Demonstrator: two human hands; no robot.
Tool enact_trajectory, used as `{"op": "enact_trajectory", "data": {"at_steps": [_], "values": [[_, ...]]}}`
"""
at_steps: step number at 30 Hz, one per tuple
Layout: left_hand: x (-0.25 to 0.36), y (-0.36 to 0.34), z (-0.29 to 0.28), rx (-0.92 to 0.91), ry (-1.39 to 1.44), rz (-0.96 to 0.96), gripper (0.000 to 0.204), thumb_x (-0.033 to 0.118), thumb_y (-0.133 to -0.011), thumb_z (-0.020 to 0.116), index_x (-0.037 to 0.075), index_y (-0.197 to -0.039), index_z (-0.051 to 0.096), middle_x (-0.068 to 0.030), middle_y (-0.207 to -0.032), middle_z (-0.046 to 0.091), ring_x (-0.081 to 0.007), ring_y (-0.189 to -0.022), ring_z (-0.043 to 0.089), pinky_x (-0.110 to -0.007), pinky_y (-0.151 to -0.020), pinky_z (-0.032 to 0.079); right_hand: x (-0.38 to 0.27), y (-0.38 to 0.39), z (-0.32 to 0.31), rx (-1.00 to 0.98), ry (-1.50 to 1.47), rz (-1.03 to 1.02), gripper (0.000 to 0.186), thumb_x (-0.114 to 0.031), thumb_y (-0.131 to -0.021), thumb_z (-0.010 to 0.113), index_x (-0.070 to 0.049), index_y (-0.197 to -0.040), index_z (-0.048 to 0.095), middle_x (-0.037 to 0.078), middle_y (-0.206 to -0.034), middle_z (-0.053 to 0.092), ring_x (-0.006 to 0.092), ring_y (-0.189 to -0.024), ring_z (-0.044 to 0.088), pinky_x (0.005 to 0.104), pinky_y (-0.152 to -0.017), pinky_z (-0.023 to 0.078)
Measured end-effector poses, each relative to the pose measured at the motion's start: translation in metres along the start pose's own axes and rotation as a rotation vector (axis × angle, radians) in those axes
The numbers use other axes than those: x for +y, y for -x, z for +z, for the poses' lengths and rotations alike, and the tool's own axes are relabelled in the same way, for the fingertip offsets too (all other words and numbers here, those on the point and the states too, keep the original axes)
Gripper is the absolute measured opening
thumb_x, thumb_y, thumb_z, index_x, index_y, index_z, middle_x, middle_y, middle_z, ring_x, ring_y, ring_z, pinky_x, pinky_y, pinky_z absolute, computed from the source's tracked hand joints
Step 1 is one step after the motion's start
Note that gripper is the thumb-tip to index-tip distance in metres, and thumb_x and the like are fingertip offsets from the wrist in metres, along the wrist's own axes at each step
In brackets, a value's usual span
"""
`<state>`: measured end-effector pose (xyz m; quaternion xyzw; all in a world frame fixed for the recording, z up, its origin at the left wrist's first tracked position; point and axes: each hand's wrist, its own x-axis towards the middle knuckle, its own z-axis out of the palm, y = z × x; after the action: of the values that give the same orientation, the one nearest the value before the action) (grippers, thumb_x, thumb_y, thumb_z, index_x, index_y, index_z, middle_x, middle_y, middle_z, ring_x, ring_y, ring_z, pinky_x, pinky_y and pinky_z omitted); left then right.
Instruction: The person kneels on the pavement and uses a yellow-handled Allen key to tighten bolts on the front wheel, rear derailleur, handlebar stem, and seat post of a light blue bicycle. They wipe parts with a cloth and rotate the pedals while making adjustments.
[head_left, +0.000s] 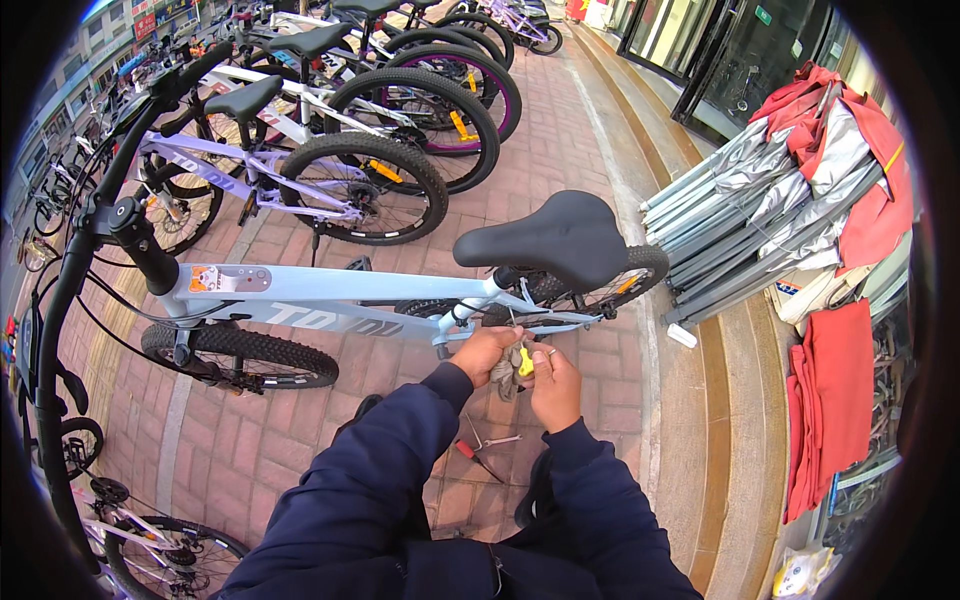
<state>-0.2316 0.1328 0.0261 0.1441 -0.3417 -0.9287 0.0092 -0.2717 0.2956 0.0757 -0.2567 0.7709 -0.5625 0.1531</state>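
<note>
A light blue bicycle (340,285) stands across in front of me, its black saddle (560,240) to the right. Below the saddle, by the rear of the frame, my right hand (556,388) is closed on a small yellow-handled screwdriver (525,361); a thin shaft appears to run up from it towards the frame. My left hand (484,356) is closed right beside it, fingers bent in by the shaft; what they grip is hidden. A crumpled grey-brown cloth or glove (506,384) hangs between the hands. On the paving by my feet lie a red-handled screwdriver (466,450) and a wrench (500,440).
A row of parked bikes, among them a lilac one (270,175), stands beyond the blue bicycle. At right are stone steps (735,430), bundled metal poles with red fabric (790,190) and a folded red cloth (832,390). The black handlebar (62,300) reaches along the left.
</note>
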Motion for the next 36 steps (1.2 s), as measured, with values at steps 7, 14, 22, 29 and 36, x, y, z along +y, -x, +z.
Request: {"op": "enact_trajectory", "data": {"at_steps": [7, 14, 22, 29, 36], "values": [[0.003, -0.003, 0.006, 0.185, -0.148, 0.039, 0.022, 0.017, -0.098, 0.066, -0.004, -0.097, 0.068, -0.0076, -0.089, 0.068, -0.0155, -0.078, 0.066, -0.032, -0.071, 0.056, -0.004, -0.012, -0.029, 0.093, 0.677, -0.592, 0.053, -0.025, -0.081, 0.083, 0.001, -0.124, 0.065, 0.017, -0.113, 0.067, 0.0256, -0.082, 0.070, 0.0344, -0.074, 0.055], [0.000, -0.012, 0.017, 0.255, -0.204, 0.042, 0.024, 0.020, -0.096, 0.071, -0.002, -0.091, 0.066, -0.0064, -0.084, 0.067, -0.0141, -0.069, 0.065, -0.030, -0.063, 0.055, -0.004, -0.005, -0.027, -0.107, 0.330, -0.159, 0.062, -0.018, -0.076, 0.087, 0.000, -0.129, 0.062, 0.018, -0.114, 0.066, 0.0276, -0.083, 0.070, 0.0339, -0.074, 0.057], [0.004, -0.004, 0.016, 0.243, -0.216, 0.042, 0.030, 0.028, -0.100, 0.067, -0.001, -0.090, 0.065, -0.0060, -0.085, 0.066, -0.0147, -0.073, 0.064, -0.031, -0.066, 0.053, 0.001, 0.001, -0.024, -0.183, 0.593, -0.285, 0.041, -0.029, -0.092, 0.073, 0.000, -0.118, 0.062, 0.016, -0.100, 0.070, 0.0271, -0.073, 0.068, 0.0355, -0.067, 0.056], [0.010, 0.000, 0.007, 0.050, -0.104, -0.005, 0.027, 0.018, -0.099, 0.063, -0.007, -0.106, 0.069, -0.0141, -0.099, 0.071, -0.0220, -0.088, 0.071, -0.034, -0.082, 0.058, 0.008, -0.003, -0.015, 0.052, -0.219, 0.179, 0.052, -0.041, -0.103, 0.057, 0.006, -0.125, 0.054, 0.016, -0.099, 0.070, 0.0249, -0.077, 0.068, 0.0369, -0.068, 0.054], [0.006, -0.003, 0.010, 0.167, -0.207, 0.007, 0.022, 0.019, -0.098, 0.067, -0.003, -0.092, 0.068, -0.0087, -0.086, 0.069, -0.0162, -0.073, 0.067, -0.031, -0.067, 0.056, -0.010, 0.005, -0.022, -0.012, 0.322, -0.124, 0.074, -0.036, -0.077, 0.086, 0.003, -0.132, 0.057, 0.017, -0.105, 0.066, 0.0280, -0.086, 0.066, 0.0344, -0.077, 0.054]]}}
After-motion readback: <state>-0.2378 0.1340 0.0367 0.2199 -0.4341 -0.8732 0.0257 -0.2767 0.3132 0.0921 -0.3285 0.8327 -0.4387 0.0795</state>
